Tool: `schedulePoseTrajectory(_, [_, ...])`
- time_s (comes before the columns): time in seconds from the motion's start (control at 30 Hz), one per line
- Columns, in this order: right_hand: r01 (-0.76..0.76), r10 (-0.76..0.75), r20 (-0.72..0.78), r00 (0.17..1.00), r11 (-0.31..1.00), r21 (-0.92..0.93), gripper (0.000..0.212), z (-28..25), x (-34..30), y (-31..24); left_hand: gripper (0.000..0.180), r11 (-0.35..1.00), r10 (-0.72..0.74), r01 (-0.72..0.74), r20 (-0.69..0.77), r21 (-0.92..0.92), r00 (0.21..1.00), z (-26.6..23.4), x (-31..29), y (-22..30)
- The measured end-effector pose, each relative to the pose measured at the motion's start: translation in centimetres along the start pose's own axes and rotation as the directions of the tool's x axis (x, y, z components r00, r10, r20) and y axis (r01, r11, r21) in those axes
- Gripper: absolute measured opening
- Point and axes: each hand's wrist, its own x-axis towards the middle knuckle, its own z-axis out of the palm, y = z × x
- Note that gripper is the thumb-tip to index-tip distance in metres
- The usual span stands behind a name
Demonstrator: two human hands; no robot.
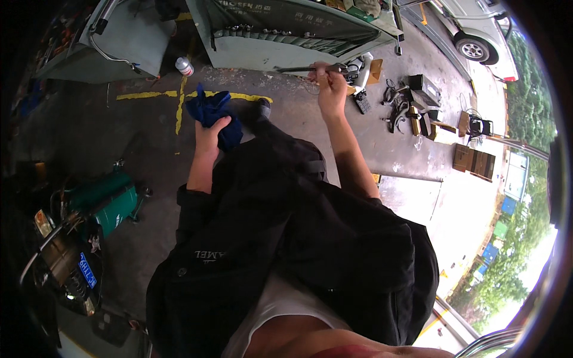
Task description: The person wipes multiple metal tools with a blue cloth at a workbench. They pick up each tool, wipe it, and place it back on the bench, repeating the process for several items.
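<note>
Scuffed grey shop floor down below, with worn yellow lines and a white bottle near the grey-green cabinet. Clutching a bunched-up blue cloth in the left hand, with fingers clamped around it, up above the floor. Also gripping a long metal tool in the right hand, with fingers closed on it, out by the cabinet, pointing left pretty much sideways.

White bottle beyond left hand, green tank to its lower left, black box right of right hand, white car farther beyond box
</note>
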Motion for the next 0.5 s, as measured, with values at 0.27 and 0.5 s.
schedulePoseTrajectory(0.27, [0.267, -0.273, 0.072, 0.959, 0.794, -0.546, 0.013, -0.5, 11.1, 0.7, 0.059, 0.999, 0.028, -0.019, -0.201, 0.049, 0.979, 1.2, 4.9, 3.4])
schedulePoseTrajectory(0.5, [0.45, -0.287, 0.372, 0.883, 0.741, -0.498, 0.014, 0.0, 20.1, 7.0, 0.072, 0.995, 0.078, -0.056, -0.314, 0.08, 0.946, 3.8, 11.0, 5.8])
